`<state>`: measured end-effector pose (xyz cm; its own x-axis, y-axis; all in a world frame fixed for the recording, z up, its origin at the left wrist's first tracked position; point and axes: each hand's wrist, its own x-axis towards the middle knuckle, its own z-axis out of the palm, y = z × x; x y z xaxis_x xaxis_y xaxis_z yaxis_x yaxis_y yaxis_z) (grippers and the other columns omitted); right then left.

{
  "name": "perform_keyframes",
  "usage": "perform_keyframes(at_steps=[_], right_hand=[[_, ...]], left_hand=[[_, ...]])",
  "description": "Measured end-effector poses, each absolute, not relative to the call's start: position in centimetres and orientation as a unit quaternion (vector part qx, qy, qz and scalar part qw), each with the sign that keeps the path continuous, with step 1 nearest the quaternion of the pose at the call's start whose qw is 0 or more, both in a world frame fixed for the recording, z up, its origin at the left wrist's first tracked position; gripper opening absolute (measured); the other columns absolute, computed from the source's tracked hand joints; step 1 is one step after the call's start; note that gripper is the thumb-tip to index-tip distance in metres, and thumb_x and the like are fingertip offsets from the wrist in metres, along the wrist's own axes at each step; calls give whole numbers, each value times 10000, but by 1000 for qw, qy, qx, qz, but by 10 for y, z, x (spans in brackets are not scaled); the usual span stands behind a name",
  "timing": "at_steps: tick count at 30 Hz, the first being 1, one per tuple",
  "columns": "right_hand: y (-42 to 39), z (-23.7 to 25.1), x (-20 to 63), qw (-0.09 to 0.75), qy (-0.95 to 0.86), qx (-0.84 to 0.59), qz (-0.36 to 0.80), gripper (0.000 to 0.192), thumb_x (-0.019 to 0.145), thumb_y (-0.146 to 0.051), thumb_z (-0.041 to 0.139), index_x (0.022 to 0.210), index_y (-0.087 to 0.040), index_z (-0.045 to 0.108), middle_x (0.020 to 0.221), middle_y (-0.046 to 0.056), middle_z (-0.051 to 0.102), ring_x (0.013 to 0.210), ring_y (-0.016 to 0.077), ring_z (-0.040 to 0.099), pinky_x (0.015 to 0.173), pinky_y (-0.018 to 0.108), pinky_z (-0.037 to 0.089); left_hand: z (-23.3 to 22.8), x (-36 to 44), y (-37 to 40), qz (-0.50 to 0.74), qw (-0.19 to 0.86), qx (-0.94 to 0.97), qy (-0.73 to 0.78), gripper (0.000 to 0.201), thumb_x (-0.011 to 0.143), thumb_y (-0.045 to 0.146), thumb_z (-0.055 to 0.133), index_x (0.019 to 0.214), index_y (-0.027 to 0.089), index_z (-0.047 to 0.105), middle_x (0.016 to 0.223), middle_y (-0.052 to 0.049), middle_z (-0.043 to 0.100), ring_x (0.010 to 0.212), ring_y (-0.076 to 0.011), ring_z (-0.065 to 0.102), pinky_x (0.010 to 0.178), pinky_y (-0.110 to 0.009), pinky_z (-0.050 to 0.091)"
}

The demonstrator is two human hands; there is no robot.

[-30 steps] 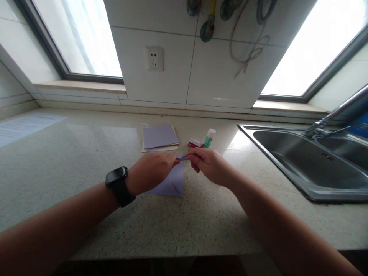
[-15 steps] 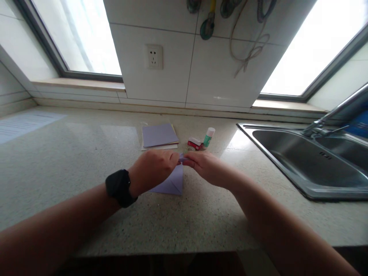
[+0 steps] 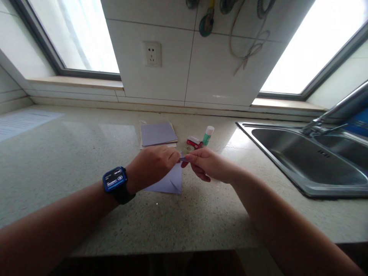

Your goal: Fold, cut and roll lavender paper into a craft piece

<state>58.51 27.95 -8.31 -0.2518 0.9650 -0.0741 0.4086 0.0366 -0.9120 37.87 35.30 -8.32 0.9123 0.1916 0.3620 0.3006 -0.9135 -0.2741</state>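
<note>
On the speckled worktop (image 3: pixel 71 161), the left hand (image 3: pixel 153 165), a lit watch (image 3: pixel 115 180) on its wrist, and the right hand (image 3: pixel 208 165) meet over a folded purple paper (image 3: pixel 172 182), both sets of fingers pinched on its raised far tip while its body lies flat beneath; behind lie a paper stack (image 3: pixel 158 134), a glue stick (image 3: pixel 207 135), and to the right a steel sink (image 3: pixel 301 161)

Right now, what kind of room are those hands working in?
Most likely a home kitchen: a steel sink with a tap is set into the speckled counter, below a tiled wall with a socket.
</note>
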Motion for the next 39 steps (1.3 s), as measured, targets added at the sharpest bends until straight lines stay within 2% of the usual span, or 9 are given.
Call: perform_keyframes(at_steps=[5, 9, 12, 17, 20, 23, 25, 30, 39], right_hand=[[283, -82, 592, 305, -801, -501, 123, 223, 1019, -287, 510, 954, -183, 696, 795, 43, 684, 735, 155, 607, 694, 288, 463], [284, -83, 600, 288, -849, -441, 33, 208, 1036, -229, 496, 1075, -180, 694, 981, 77, 718, 908, 172, 644, 840, 307, 475], [282, -82, 597, 302, -838, -451, 59, 202, 1028, -248, 506, 1023, -176, 695, 917, 73, 708, 851, 169, 642, 805, 311, 488], [284, -88, 584, 367, -653, -536, 390, 385, 1037, -371, 423, 700, -208, 514, 506, -59, 444, 392, 93, 428, 387, 244, 355], [287, -95, 583, 398, -606, -511, 462, 372, 1017, -402, 463, 706, -205, 513, 511, -69, 432, 391, 86, 432, 362, 228, 343], [290, -99, 588, 428, -661, -495, 367, 189, 972, -344, 583, 970, -171, 659, 640, -28, 575, 547, 98, 550, 475, 217, 429], [291, -100, 591, 457, -675, -490, 309, 228, 927, -302, 663, 1125, -189, 662, 774, -3, 638, 655, 108, 596, 562, 229, 477], [292, -95, 590, 536, -631, -420, 371, 203, 877, -320, 741, 1025, -190, 692, 773, -12, 657, 637, 96, 595, 577, 238, 492], [285, -88, 565, 626, -564, -337, 419, 135, 834, -266, 792, 959, -223, 767, 789, -9, 714, 654, 98, 629, 619, 254, 530]], left_hand=[[-85, 380, 358, -171, -39, -971, -160, 250, 1058, 234, 395, 994, 153, 622, 868, -60, 699, 767, -184, 650, 694, -297, 474], [-83, 380, 362, -151, -208, -957, -132, 281, 1076, 274, 359, 1026, 175, 617, 984, -46, 721, 887, -179, 670, 796, -301, 492], [-82, 378, 362, -145, -197, -960, -134, 281, 1078, 272, 357, 1002, 180, 611, 953, -35, 717, 869, -174, 671, 784, -296, 491], [-86, 378, 357, -170, 93, -967, -164, 272, 1047, 207, 398, 877, 155, 603, 789, -67, 656, 722, -214, 625, 635, -318, 448], [-89, 379, 356, -176, 147, -960, -163, 281, 1044, 211, 399, 857, 152, 601, 769, -75, 641, 701, -220, 608, 603, -320, 429], [-90, 379, 361, -193, 14, -961, -197, 274, 1057, 251, 388, 928, 147, 607, 823, -72, 670, 729, -205, 619, 653, -321, 449], [-91, 378, 367, -197, -128, -954, -189, 304, 1067, 278, 351, 952, 158, 605, 878, -59, 680, 781, -188, 623, 719, -318, 465], [-94, 379, 369, -187, -416, -880, -133, 426, 1071, 435, 305, 883, 181, 590, 758, 10, 540, 702, -134, 515, 678, -263, 441], [-106, 388, 346, -255, -523, -804, -120, 349, 1056, 473, 364, 959, 194, 548, 818, 0, 502, 698, -128, 444, 645, -270, 406]])
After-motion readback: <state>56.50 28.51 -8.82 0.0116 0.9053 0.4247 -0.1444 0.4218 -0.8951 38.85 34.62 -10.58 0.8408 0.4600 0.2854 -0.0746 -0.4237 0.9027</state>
